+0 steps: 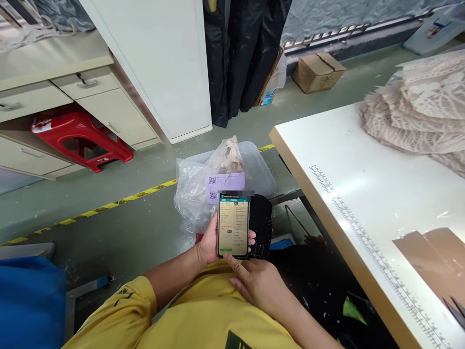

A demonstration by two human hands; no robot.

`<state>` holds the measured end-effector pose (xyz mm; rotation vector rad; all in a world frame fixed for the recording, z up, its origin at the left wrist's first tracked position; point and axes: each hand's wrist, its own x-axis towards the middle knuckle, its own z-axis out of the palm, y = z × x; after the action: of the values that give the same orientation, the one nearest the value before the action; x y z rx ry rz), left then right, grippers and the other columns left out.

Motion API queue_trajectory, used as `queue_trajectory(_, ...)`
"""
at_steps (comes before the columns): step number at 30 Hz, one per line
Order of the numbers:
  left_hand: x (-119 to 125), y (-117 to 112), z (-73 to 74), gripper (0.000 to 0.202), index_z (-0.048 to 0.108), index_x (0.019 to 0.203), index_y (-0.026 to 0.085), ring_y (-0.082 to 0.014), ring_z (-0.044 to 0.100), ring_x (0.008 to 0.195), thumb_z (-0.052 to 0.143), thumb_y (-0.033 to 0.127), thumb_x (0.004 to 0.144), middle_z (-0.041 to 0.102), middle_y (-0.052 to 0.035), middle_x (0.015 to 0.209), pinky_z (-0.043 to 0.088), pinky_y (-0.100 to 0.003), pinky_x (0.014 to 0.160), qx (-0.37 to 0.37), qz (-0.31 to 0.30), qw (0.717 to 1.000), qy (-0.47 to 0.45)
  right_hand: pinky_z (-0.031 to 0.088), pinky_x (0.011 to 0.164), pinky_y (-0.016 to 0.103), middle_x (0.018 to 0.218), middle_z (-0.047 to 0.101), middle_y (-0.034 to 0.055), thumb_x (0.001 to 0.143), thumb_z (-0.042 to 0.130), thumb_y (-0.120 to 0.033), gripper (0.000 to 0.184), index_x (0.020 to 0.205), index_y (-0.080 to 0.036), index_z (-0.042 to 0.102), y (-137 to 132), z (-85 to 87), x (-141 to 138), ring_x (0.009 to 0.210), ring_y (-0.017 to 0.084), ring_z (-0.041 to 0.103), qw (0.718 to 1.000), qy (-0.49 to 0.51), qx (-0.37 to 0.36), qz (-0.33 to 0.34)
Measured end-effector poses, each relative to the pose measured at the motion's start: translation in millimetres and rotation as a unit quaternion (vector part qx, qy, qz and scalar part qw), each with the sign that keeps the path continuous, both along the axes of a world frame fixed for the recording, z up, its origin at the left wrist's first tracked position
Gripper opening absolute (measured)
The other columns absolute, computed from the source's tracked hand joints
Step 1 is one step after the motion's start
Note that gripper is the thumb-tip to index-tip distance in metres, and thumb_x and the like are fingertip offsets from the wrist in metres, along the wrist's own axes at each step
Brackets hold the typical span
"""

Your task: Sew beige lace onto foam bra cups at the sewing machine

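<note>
A smartphone (233, 228) with a lit screen of text and a green bar at the bottom rests upright in my left hand (208, 242), whose fingers wrap round its back and show at the right edge. My right hand (256, 281) holds nothing. Its index finger stretches to the lower edge of the screen by the green bar; whether it touches, I cannot tell. Behind the phone lies a purple paper sheet (225, 183) with QR codes. It rests against a clear plastic bag (192, 189) with pale fabric (232, 155) in it.
A translucent plastic tub (259, 167) stands under the bag. At right, a white table (337, 160) carries a lace fabric pile (417, 111), printed rulers and brown paper (432, 257). A red stool (83, 135) leans by drawers at left. A cardboard box (318, 72) sits farther back.
</note>
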<state>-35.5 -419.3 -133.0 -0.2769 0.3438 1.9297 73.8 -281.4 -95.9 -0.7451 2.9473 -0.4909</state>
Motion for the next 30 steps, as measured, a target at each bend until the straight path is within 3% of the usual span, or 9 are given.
queue_trajectory(8, -1.9, -0.5, 0.8, 0.09, 0.058, 0.119, 0.002, -0.0325, 0.063, 0.099, 0.01, 0.071, 0.088, 0.063, -0.0253, 0.113, 0.043, -0.047, 0.09, 0.008, 0.001, 1.0, -0.006, 0.042, 0.052, 0.03, 0.068, 0.067, 0.0023, 0.091, 0.054, -0.031, 0.038, 0.124, -0.014, 0.056, 3.5, -1.5, 0.7, 0.055, 0.019, 0.062, 0.998, 0.018, -0.059, -0.002)
queue_trajectory(13, -2.7, -0.3, 2.5, 0.085, 0.056, 0.124, 0.008, -0.0327, 0.063, 0.1, 0.01, 0.07, 0.089, 0.061, -0.0226, 0.119, 0.043, -0.047, 0.088, 0.019, 0.012, 1.0, 0.007, 0.047, 0.055, 0.029, 0.073, 0.068, 0.0052, 0.095, 0.044, -0.024, 0.033, 0.123, -0.012, 0.056, 11.4, -0.5, 1.6, 0.06, 0.018, 0.062, 0.988, 0.012, -0.149, -0.043)
queue_trajectory(19, -2.7, -2.1, 1.6, 0.094, 0.05, 0.129, 0.0, -0.0306, 0.063, 0.099, 0.017, 0.076, 0.085, 0.065, -0.0228, 0.11, 0.039, -0.042, 0.094, 0.055, -0.044, 0.997, -0.015, 0.052, 0.075, 0.026, 0.101, 0.068, 0.0057, 0.092, 0.049, -0.018, 0.037, 0.128, -0.023, 0.051, 22.2, -8.6, 5.6, 0.087, 0.016, 0.065, 0.928, -0.002, -0.316, -0.195)
queue_trajectory(23, -1.3, -1.5, 1.3, 0.096, 0.046, 0.133, 0.0, -0.0302, 0.062, 0.102, 0.016, 0.077, 0.084, 0.066, -0.0219, 0.111, 0.037, -0.041, 0.097, 0.057, -0.048, 0.997, -0.019, 0.053, 0.074, 0.025, 0.096, 0.065, 0.0033, 0.091, 0.052, -0.021, 0.037, 0.128, -0.027, 0.052, 24.1, -13.9, 5.2, 0.085, 0.015, 0.063, 0.886, -0.002, -0.356, -0.299)
queue_trajectory(30, 2.2, 2.5, 6.1, 0.094, 0.047, 0.132, -0.001, -0.0296, 0.063, 0.099, 0.017, 0.075, 0.085, 0.065, -0.0233, 0.111, 0.04, -0.041, 0.094, 0.047, -0.047, 0.998, -0.022, 0.053, 0.08, 0.028, 0.119, 0.058, 0.0069, 0.09, 0.054, -0.022, 0.041, 0.13, -0.029, 0.05, 23.5, -16.1, 0.9, 0.101, 0.018, 0.059, 0.876, 0.011, -0.376, -0.303)
